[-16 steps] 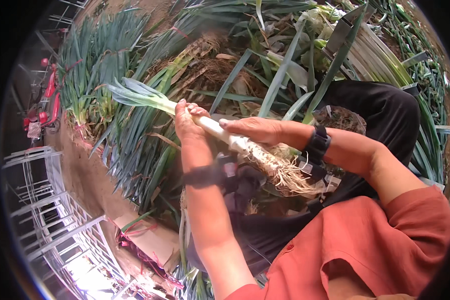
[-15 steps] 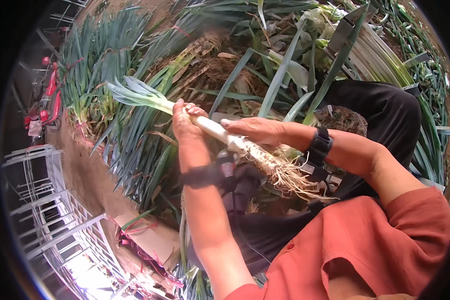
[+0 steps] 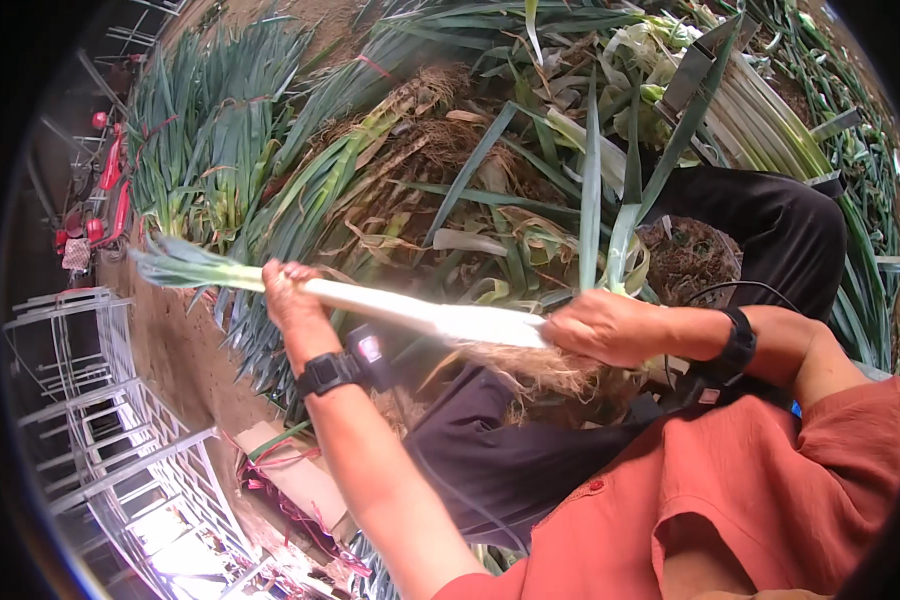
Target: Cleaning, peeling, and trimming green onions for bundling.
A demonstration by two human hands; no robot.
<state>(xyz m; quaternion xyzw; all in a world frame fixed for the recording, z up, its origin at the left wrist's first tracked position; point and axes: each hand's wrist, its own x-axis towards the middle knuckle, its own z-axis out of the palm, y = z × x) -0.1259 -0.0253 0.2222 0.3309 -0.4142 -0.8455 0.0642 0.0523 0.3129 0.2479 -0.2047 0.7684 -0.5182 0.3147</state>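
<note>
Nearest, an orange sleeve and dark trousers, over the lap of which a single leek [image 3: 420, 312] lies held crosswise. Right hand [image 3: 610, 325] closed round the root end of the white shaft, the grip tight, with a tangle of pale, soil-matted roots [image 3: 550, 375] hanging just below it, uncut. Left hand [image 3: 288, 295] wrapped round the shaft farther toward the leaf end, the grip closed too, a black wristband [image 3: 328, 372] just behind it. Between the two grips, a clean, bright white stretch of stalk, free of loose skin as far as can be seen; beyond the left grip, the green leaf fan [image 3: 180, 265] sticking out untrimmed. Judged from this: outer layers probably already stripped from the shaft, roots and leaf tops seemingly left to deal with, though no knife or cutter to be seen in either hand. Just past the held leek, a heap of dry brown husks and discarded leaves [image 3: 440, 170], suggesting some cleaning behind it. Farther off, above the left grip, a big pile of untouched green leeks [image 3: 210, 140], and above the right grip, a lighter bundle of pale stalks [image 3: 760, 120], possibly finished ones, hard to tell. Well out to the left, bare earth, white wire racks [image 3: 100, 400] and something red [image 3: 110, 200]. Much of the work seemingly remaining.
</note>
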